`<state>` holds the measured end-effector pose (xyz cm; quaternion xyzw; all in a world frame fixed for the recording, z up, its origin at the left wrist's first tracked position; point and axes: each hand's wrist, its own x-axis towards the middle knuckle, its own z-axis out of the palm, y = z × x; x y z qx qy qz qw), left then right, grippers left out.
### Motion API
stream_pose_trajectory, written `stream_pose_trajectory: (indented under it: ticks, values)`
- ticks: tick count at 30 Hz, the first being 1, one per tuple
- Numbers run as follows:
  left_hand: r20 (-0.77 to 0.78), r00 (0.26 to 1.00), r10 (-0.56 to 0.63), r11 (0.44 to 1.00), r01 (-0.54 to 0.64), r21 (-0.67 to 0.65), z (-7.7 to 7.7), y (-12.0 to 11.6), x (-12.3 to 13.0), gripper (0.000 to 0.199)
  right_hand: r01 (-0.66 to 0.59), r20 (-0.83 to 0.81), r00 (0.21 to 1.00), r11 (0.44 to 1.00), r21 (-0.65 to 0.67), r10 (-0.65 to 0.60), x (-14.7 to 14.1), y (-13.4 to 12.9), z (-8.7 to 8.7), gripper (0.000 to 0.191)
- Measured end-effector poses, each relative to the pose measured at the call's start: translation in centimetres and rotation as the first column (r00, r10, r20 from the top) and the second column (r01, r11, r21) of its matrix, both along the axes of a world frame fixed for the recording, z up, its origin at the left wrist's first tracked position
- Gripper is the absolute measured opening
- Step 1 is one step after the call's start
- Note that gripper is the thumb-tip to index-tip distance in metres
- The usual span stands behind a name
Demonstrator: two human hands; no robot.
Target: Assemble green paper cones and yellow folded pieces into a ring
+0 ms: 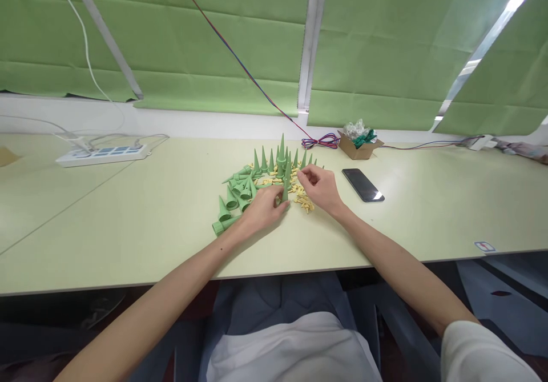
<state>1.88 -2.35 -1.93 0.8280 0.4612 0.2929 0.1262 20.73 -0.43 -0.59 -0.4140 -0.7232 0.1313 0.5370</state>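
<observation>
My left hand [269, 204] is closed around the lower part of a green cone-shaped spike [286, 181], which stands upright with its tip pointing up. To the right, my right hand [319, 185] has its thumb and fingers pinched together; whatever is between them is too small to make out. Small yellow pieces [304, 201] lie in a loose heap under and between my hands. Several hollow green cones [232, 199] lie jumbled to the left of my left hand. Behind the hands, more green cones [264, 159] stand upright in a row, with a taller stacked one [281, 156] among them.
A black phone [363, 185] lies right of my right hand. Behind it stands a small cardboard box [358, 149] holding clear plastic and green material. A coiled red-and-blue cable [321, 141] is beside the box. At the back left is a white power strip [103, 155].
</observation>
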Motion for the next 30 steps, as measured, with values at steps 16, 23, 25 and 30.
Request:
stream_pose_trajectory:
  ticks: [16, 23, 25, 30]
  values:
    - [0.387, 0.912, 0.137, 0.98, -0.07, -0.184, 1.4, -0.6, 0.4, 0.019, -0.073, 0.037, 0.997, 0.997, -0.02, 0.074, -0.1, -0.3, 0.1, 0.028]
    - [0.488, 0.856, 0.171, 0.966, -0.047, -0.254, 1.5, -0.6, 0.4, 0.033, -0.14, 0.078, 0.987, 0.99, -0.035, 0.143, -0.2, -0.4, -0.2, 0.029]
    - [0.496, 0.852, 0.166, 0.967, -0.042, -0.253, 1.5, -0.5, 0.3, 0.034, -0.148, 0.087, 0.985, 0.988, -0.041, 0.151, -0.3, -0.4, -0.2, 0.03]
    - [0.505, 0.849, 0.159, 0.969, -0.036, -0.245, 1.4, -0.6, 0.3, 0.035, -0.178, 0.096, 0.978, 0.982, -0.054, 0.183, -0.4, -0.6, -0.2, 0.029]
